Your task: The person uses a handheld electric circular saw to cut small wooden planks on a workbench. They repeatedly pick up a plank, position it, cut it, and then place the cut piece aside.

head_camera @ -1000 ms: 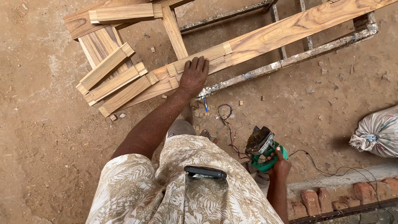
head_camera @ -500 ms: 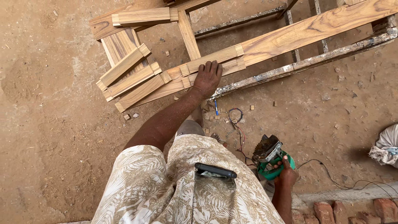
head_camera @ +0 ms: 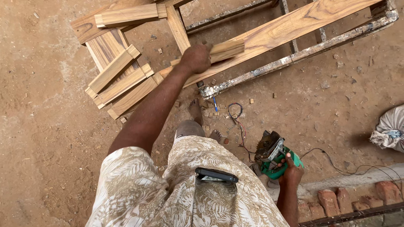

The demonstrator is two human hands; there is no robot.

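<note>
My left hand [head_camera: 195,59] grips one end of a short wooden piece [head_camera: 227,49] and lifts it off the long plank [head_camera: 290,26] that lies across a metal frame [head_camera: 294,54]. My right hand [head_camera: 291,171] hangs low at my side, closed on a green power tool [head_camera: 273,156] with a dark metal base. The tool's cord [head_camera: 336,168] trails over the dirt to the right. A stack of short wooden pieces [head_camera: 122,80] lies on the ground just left of my left arm.
A dark phone [head_camera: 216,175] sticks out of my shirt pocket. A white sack [head_camera: 391,128] lies at the right edge. A row of bricks [head_camera: 357,197] runs along the lower right. Small offcuts, a blue pen and wire [head_camera: 235,111] litter the dirt by my feet.
My left hand, flat on the wood before, has closed on a short piece and raised it. The right hand with the green tool stays low at my side.
</note>
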